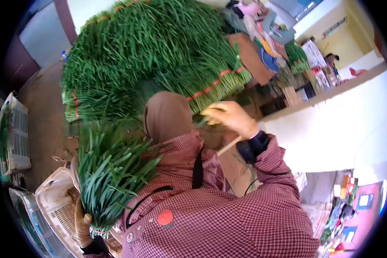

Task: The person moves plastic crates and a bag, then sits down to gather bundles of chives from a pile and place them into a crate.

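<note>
My left hand (pixel 82 225), in a tan glove, is closed around the lower end of a bundle of long green leaves (pixel 107 180) at the lower left. A red band circles the bundle's pale base, and its leaves spread upward. Away to the right, my right hand (pixel 230 117) is raised with its gloved fingers curled together. Green scraps show just below the fingertips; whether the fingers grip them is unclear. Between the hands lies a rounded brown cloth shape (pixel 167 116), beside red checked clothing (pixel 228 215).
A large heap of banded green bundles (pixel 150 43) fills the top. Light plastic crates (pixel 58 193) stand at the left, one beside the held bundle. A brown board (pixel 253 60) and piled cloth lie at the upper right. A white wall (pixel 331 129) stands at the right.
</note>
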The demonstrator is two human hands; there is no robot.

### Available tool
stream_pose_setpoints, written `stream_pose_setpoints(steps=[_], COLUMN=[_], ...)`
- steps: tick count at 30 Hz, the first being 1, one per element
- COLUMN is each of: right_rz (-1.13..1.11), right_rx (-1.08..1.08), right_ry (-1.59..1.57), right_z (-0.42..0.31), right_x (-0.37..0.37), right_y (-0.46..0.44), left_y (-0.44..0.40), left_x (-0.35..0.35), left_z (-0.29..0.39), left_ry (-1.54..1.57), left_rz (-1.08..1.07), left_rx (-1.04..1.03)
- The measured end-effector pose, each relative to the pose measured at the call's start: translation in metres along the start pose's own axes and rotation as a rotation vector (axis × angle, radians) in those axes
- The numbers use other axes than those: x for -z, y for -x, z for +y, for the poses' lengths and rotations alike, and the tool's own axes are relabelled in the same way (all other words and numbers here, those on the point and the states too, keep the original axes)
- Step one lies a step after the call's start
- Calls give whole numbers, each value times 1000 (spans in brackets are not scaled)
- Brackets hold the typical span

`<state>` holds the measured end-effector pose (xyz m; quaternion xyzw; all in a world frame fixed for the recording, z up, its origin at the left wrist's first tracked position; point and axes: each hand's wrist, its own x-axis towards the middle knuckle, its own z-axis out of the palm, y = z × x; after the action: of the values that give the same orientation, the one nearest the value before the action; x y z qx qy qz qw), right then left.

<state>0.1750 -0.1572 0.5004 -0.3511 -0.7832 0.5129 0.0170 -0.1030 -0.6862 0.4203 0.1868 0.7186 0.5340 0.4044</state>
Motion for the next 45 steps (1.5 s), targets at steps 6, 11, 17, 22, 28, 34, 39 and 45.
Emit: stream_pose_setpoints(steps=[6, 11, 17, 22, 28, 34, 39, 45], right_rz=[-95, -226, 75, 202, 33, -112, -36, -184], right_rx=[-237, -747, -707, -105, 237, 283, 421, 219], right_ry=[499, 908, 879, 673, 574, 771, 675, 914], right_z=[196, 328, 270, 125, 51, 32, 63, 37], right_x=[83, 74, 36, -12, -58, -70, -76, -77], right_y=[128, 203, 130, 43, -14, -38, -50, -60], left_y=[5, 5, 2, 11, 21, 69, 134, 199], left_x=[-7, 3, 3, 11, 8, 46, 114, 165], left_z=[7, -5, -11, -18, -14, 0, -21, -160], left_ry=[-154, -95, -89, -203, 98, -7, -28, -46], left_rz=[-49, -127, -23, 38, 111, 436, 728, 975], left_rx=[54, 42, 26, 125, 146, 42, -48, 142])
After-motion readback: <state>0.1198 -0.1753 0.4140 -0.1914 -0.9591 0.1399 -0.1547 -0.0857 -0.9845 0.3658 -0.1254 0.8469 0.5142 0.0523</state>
